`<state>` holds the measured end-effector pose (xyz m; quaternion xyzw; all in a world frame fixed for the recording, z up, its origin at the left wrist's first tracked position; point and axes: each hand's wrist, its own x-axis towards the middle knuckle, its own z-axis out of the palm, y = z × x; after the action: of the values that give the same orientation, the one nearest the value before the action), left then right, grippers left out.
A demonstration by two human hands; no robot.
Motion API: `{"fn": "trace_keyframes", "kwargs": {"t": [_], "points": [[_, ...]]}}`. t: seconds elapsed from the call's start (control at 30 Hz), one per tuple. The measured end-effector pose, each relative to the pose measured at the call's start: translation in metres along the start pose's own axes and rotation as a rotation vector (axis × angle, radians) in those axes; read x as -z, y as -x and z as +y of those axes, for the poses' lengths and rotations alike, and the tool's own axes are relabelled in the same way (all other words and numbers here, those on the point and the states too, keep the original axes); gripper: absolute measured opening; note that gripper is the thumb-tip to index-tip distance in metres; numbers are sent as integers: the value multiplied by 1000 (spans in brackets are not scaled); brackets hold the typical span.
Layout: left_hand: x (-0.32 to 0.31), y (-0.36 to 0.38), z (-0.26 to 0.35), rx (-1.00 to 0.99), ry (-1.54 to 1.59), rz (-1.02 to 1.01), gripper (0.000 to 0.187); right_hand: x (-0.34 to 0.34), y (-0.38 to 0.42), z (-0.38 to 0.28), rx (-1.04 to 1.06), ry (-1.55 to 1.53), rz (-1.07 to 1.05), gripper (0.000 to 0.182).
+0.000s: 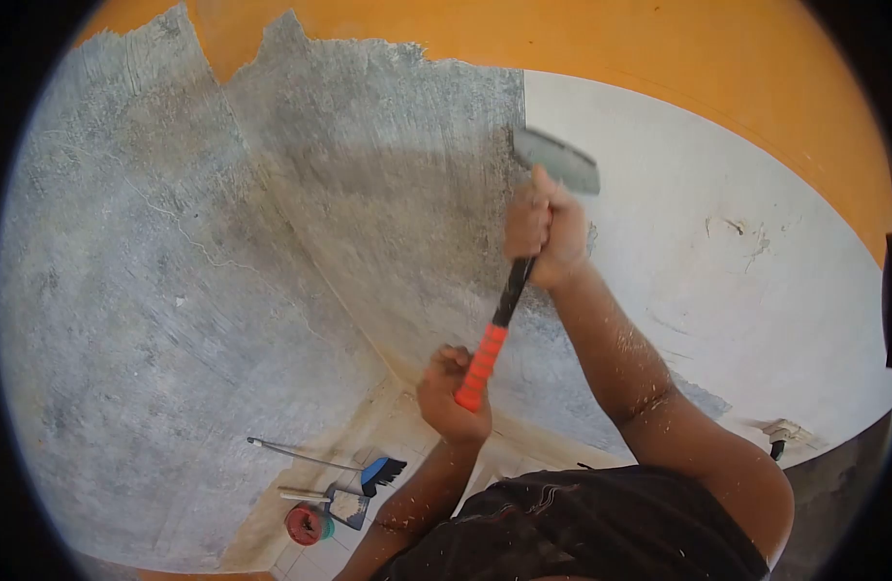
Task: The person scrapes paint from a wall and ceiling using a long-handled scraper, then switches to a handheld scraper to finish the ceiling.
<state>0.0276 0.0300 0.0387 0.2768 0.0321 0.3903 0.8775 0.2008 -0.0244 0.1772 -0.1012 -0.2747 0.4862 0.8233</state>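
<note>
A long-handled scraper slants across the middle of the view, with a wide metal blade at its top, a black shaft and a ribbed orange-red grip. My right hand is closed round the shaft just below the blade, a finger or thumb stretched up towards it. Lower down, my left hand holds the end of the orange-red grip. The blade is at the border between the rough grey wall and the smooth white coating; whether it touches cannot be made out.
Orange paint runs along the wall's top. A wall corner descends to a tiled floor. There stand a blue broom, a dustpan and a reddish bucket. A wall fitting sits at the lower right.
</note>
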Motion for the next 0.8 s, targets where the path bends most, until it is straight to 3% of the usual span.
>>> {"fn": "trace_keyframes", "kwargs": {"t": [0.07,0.13,0.17,0.23,0.27,0.33,0.37,0.43,0.47,0.6,0.67,0.7,0.77,0.8], "points": [[35,27,-19,259,-65,-34,38,38,18,24,23,170,207,41],[50,54,-16,647,-96,54,34,64,36,39,-159,77,371,43],[63,60,-13,650,-106,53,34,74,44,42,-152,70,370,43],[91,61,-7,847,-193,-267,36,85,61,46,-278,13,197,40],[98,60,-9,866,-200,-263,36,85,67,46,-266,0,207,40],[107,62,-14,516,-744,-262,31,69,74,48,-209,109,289,29],[111,64,-18,536,-753,-259,31,63,77,51,-202,92,302,29],[106,66,-23,39,-1208,-224,29,55,80,60,-5,241,604,19],[103,69,-25,-46,-1264,-217,31,54,82,65,56,261,671,15],[110,75,-28,70,-1249,-204,32,64,94,71,136,284,569,17],[114,78,-27,291,-995,-218,33,66,97,63,-6,180,418,24],[114,77,-26,296,-1005,-215,33,64,95,59,-6,168,418,24],[111,69,-27,391,-573,-210,36,60,89,52,4,73,429,32],[112,66,-29,388,-579,-202,36,67,86,51,-2,63,393,32]]}}
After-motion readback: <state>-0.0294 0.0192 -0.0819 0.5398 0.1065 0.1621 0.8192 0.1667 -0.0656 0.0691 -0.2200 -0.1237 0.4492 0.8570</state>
